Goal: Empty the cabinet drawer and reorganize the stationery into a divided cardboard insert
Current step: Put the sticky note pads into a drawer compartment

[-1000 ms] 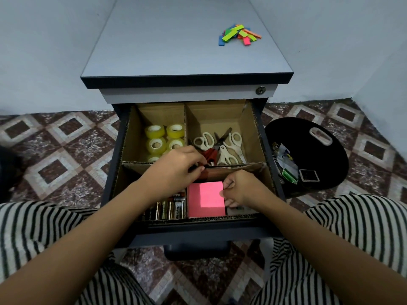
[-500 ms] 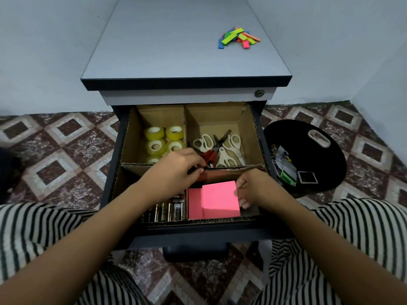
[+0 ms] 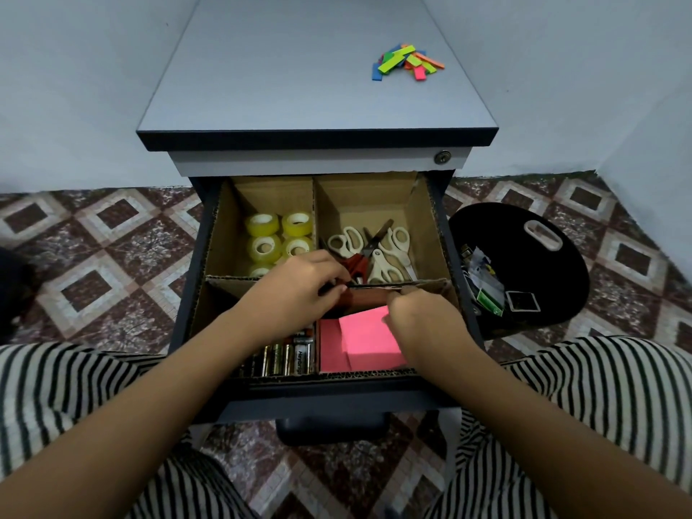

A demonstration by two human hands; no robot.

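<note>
The cabinet drawer [image 3: 194,279] stands open with a divided cardboard insert [image 3: 374,196] in it. Yellow tape rolls [image 3: 262,224] fill the back left compartment, and scissors [image 3: 389,252] lie in the back right one. Batteries [image 3: 284,359] are in the front left. In the front right, a pink sticky note pad [image 3: 369,339] sits tilted on another pink pad [image 3: 328,346]. My right hand [image 3: 423,324] grips the tilted pad at its far right corner. My left hand [image 3: 296,294] pinches the cross divider [image 3: 374,295] near the middle.
Several coloured paper strips [image 3: 406,63] lie on the grey cabinet top [image 3: 299,88]. A black round tray [image 3: 543,294] on the tiled floor at the right holds small loose items [image 3: 486,286]. My striped trouser legs flank the drawer.
The top pink pad has slid to the right and now sits tilted. My right hand moved with it, up toward the cross divider. My left hand stayed on the divider.
</note>
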